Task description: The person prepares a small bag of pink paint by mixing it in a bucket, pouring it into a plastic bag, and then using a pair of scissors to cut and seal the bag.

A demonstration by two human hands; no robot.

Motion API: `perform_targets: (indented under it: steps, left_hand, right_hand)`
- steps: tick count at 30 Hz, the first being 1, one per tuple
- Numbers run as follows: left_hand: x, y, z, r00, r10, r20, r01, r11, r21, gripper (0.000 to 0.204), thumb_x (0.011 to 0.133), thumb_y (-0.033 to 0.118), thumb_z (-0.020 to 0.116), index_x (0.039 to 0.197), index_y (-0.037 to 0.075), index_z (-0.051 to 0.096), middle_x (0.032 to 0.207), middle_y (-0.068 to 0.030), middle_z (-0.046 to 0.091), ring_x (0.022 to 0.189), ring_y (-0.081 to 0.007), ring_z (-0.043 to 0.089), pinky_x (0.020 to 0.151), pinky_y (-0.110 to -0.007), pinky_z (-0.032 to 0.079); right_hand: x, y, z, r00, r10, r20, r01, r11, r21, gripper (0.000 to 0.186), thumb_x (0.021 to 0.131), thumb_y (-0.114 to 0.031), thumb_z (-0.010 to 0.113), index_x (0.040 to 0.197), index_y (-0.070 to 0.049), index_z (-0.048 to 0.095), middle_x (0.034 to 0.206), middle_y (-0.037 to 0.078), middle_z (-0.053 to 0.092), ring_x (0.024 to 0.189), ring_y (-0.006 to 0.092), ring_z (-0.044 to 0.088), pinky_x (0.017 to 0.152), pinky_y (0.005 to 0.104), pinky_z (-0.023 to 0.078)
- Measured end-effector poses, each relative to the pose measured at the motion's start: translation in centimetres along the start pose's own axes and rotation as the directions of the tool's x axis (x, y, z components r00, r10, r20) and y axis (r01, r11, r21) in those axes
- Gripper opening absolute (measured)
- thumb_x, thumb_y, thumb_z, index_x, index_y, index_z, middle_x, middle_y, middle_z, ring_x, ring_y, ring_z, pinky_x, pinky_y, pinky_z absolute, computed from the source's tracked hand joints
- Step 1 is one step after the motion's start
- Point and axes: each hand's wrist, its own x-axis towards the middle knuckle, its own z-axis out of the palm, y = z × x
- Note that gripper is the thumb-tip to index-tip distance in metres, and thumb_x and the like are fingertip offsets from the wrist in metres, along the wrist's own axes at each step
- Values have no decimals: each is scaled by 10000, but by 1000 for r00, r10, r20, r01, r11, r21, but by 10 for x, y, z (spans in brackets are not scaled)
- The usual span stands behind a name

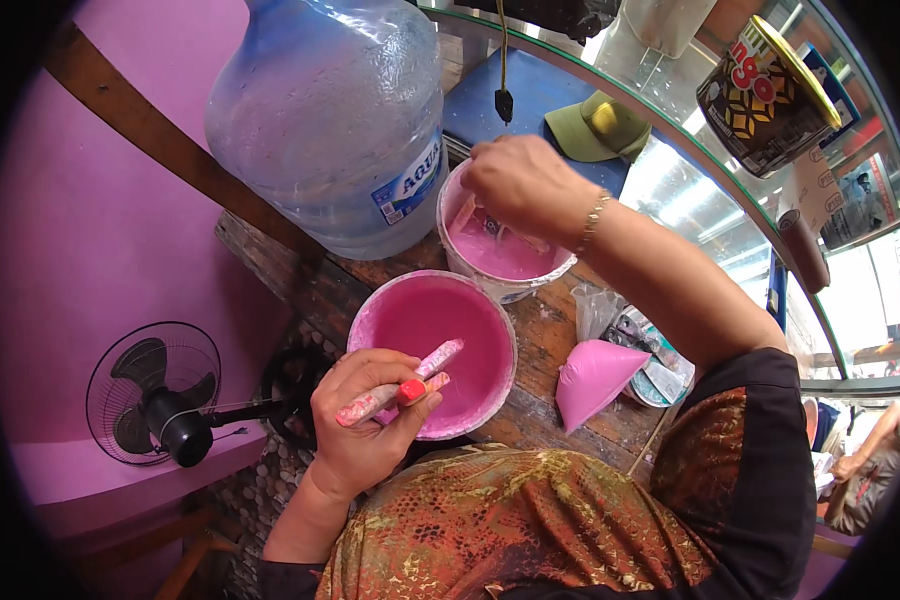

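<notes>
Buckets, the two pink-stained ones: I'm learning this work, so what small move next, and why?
Perhaps lower the pink-smeared stick into the near bucket: the left hand holds it over that mouth, while the right hand is over the far bucket.

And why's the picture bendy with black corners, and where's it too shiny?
Head view: the wide fisheye lens bends the brown strip and blackens the corners; head view too: white glare below and right of the green cap, shiny patches on the water bottle.

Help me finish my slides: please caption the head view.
Left grip holding pink-smeared sticks over one bucket; right grip over a second bucket containing pink liquid.
</notes>
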Motion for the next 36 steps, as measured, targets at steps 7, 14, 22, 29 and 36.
perform_targets:
  steps: [7, 14, 22, 29, 36]
  left_hand:
    - [-5, -3, -5, 999, 28, -29, -27, 999, 41, 214, 697, 25, 832, 821, 41, 659, 839, -90, 685, 737, -202, 654, 653, -303, 517]
    - [-8, -3, -7, 999, 2, -39, -2, 1000, 14, 207, 699, 26, 831, 811, 41, 658, 831, -84, 683, 714, -199, 643, 659, -302, 512]
    - [-5, -5, -5, 999, 24, -30, -24, 1000, 18, 205, 696, 22, 828, 808, 39, 658, 828, -89, 683, 726, -196, 657, 632, -293, 514]
    - [-4, 0, -1, 1000, -28, 1, 28, 999, -16, 203, 699, 23, 826, 814, 37, 659, 829, -93, 684, 728, -204, 660, 640, -300, 520]
    - [-6, 0, -5, 999, 30, -16, -30, 999, 32, 202, 700, 27, 827, 815, 36, 662, 832, -95, 686, 744, -212, 661, 672, -314, 520]
  right_hand:
    - [-6, 9, 47, 961, 150, 234, -129, 986, -105, 167, 798, -121, 594, 767, -81, 754, 816, 135, 721, 776, 279, 707, 708, 386, 544]
    - [12, 34, 12, 738, 238, 631, -337, 941, 40, 265, 796, -303, 696, 842, -49, 752, 860, 176, 706, 844, 352, 682, 763, 412, 530]
    - [-1, 16, -10, 917, 282, 282, -283, 958, -37, 208, 781, -240, 691, 810, -40, 741, 853, 173, 707, 828, 353, 690, 719, 425, 543]
    - [-15, 22, 76, 961, 258, 99, -255, 966, -42, 167, 814, -153, 593, 789, -94, 748, 851, 152, 714, 811, 320, 702, 735, 420, 544]
    - [1, 29, 26, 677, 81, 732, -103, 995, -15, 251, 810, -268, 681, 888, -42, 756, 904, 169, 711, 828, 314, 690, 749, 427, 527]
